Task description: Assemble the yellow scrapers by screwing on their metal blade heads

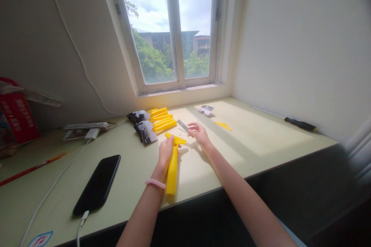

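Observation:
My left hand (166, 152) grips a yellow plastic scraper handle (173, 173), which stands tilted with its T-shaped head (175, 138) at the top. My right hand (199, 134) is just beyond it, pinching a small grey metal blade (182, 125) at the fingertips. To the left lies a pile of yellow plastic handles (161, 120) beside black carded blade packs (145, 132). A small yellow plastic piece (223, 126) and a white-and-black packet (205, 110) lie farther right on the desk.
A black smartphone (97, 184) on a white charging cable lies at the left of the pale green desk (255, 142). Behind it are a power strip (85, 126) and a red box (19, 117). A red pencil (31, 170) lies left, and a black-and-yellow screwdriver (300, 124) lies right by the wall.

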Available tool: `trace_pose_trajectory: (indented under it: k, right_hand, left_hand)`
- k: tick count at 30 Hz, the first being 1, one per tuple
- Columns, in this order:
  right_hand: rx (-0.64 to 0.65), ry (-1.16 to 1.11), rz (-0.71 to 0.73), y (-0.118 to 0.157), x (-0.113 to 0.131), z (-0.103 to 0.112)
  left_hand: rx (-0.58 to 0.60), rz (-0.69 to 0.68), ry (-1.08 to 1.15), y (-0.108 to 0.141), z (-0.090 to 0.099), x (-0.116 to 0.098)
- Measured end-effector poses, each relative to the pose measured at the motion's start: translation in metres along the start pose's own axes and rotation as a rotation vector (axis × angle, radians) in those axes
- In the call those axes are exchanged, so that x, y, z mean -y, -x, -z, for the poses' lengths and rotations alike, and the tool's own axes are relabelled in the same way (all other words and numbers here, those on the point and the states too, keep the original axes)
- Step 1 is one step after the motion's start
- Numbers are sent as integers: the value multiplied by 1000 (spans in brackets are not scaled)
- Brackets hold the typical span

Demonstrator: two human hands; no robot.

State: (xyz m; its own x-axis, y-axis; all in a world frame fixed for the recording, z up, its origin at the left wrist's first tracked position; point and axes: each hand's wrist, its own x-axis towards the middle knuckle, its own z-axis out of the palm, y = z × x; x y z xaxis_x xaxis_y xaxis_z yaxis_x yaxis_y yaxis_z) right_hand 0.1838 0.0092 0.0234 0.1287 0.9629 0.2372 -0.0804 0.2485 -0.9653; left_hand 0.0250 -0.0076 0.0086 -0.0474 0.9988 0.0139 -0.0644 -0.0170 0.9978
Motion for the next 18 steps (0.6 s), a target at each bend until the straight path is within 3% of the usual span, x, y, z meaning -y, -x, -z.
trace_pose_trajectory:
  k: [2, 5, 9, 15, 18]
  right_hand:
    - [-13, -120, -30, 0, 3, 2]
    - [72, -275, -92, 1, 8, 1]
    - [117, -237, -34, 0, 10, -2]
    - [-129, -94, 116, -4, 3, 5]
    - [-147, -46, 150, -5, 6, 7]
  left_hand:
    - [21, 4, -11, -2, 1, 3]
    - [61, -3, -19, -3, 0, 4]
    - [81, 6, -53, 0, -1, 0]
    - [85, 35, -47, 3, -3, -6]
    - [143, 42, -24, 6, -4, -7]
